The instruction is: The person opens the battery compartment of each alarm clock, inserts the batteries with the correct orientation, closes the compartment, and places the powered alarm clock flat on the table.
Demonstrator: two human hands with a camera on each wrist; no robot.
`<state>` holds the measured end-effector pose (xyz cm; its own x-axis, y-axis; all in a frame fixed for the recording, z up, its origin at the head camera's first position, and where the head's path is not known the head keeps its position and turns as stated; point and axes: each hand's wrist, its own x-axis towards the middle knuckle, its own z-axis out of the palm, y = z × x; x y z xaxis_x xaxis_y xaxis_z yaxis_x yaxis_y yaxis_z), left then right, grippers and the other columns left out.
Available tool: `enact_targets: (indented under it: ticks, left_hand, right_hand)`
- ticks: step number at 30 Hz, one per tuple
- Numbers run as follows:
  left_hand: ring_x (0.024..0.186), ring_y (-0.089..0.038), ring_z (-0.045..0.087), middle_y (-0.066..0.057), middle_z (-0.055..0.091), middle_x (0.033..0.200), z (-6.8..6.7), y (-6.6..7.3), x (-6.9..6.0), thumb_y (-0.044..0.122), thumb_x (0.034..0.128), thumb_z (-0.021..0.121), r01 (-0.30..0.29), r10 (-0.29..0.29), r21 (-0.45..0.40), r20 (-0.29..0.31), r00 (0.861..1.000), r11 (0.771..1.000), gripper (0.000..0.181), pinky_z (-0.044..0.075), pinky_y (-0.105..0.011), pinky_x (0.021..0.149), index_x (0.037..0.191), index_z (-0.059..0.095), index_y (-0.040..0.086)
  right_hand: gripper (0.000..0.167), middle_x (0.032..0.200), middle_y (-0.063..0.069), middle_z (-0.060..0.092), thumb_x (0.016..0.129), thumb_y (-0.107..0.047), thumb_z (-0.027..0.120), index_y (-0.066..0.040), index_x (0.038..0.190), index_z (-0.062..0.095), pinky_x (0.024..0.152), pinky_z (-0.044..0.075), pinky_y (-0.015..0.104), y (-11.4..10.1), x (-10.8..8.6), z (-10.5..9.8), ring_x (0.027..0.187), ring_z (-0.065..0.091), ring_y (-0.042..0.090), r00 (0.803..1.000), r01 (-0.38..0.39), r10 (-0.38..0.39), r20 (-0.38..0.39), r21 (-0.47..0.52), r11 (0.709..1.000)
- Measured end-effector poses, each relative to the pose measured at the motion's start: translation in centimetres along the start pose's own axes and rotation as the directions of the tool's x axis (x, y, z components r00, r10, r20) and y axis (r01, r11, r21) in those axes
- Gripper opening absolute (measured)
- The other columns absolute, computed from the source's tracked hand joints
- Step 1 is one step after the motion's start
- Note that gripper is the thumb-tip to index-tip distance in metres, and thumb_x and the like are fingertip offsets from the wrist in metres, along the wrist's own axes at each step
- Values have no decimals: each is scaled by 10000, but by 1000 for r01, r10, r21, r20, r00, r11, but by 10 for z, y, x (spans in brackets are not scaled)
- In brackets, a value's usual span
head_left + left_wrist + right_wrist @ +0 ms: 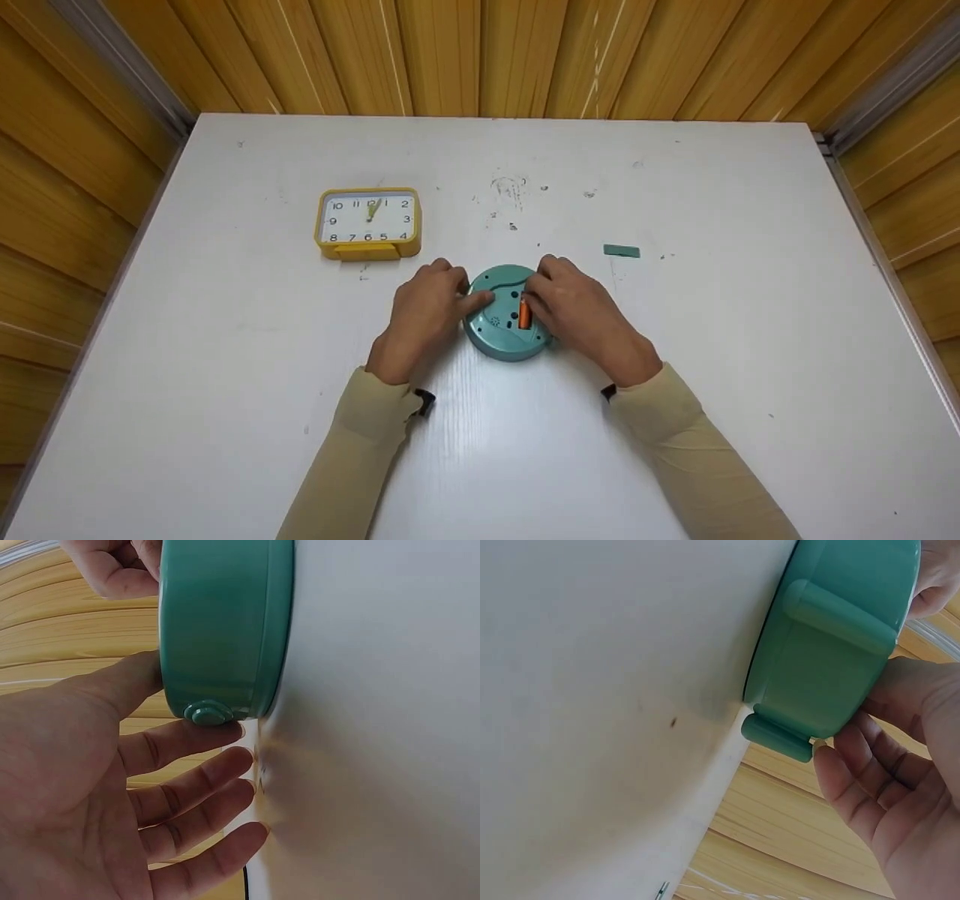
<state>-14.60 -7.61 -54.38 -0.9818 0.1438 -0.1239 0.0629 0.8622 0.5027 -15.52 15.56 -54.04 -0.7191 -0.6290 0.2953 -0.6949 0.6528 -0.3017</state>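
A round green clock [504, 346] lies face down on the table, its back turned up. An orange battery [524, 315] sits in the uncovered slot on that back. My left hand [429, 304] grips the clock's left side, thumb on the back; in the left wrist view its forefinger lies along the side wall [217, 630] by a round knob [208, 713]. My right hand [581, 311] holds the right edge, its thumb by the battery's far end. In the right wrist view curled fingers [847, 780] touch near a small foot [778, 738]; the battery is hidden there.
A yellow rectangular clock [368, 223] stands behind and left of my hands, its dial visible. A small green cover [622, 251] lies on the white table [712, 315] at right. Wood-patterned walls [517, 60] border the table at the back and sides.
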Motion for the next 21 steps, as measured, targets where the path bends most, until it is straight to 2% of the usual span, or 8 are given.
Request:
enact_targets:
  ticks: [11,21]
  left_hand:
    - [896,-218,570,-56,608,987,0,1,0,480,987,748,20,-21,5,11,1000,1000,412,516,-380,759,1018,751,68]
    - [893,-222,576,-62,613,975,0,1,-2,462,990,750,-8,8,19,-13,1000,1000,399,526,-400,757,990,747,64]
  right_hand:
    - [48,950,99,553,978,-17,747,17,983,714,729,535,339,-3,2,1,865,542,253,999,-29,28,15,27,999]
    - [62,930,88,544,985,3,721,-6,926,703,713,520,351,-3,1,2,846,528,251,1000,-22,22,-3,35,999]
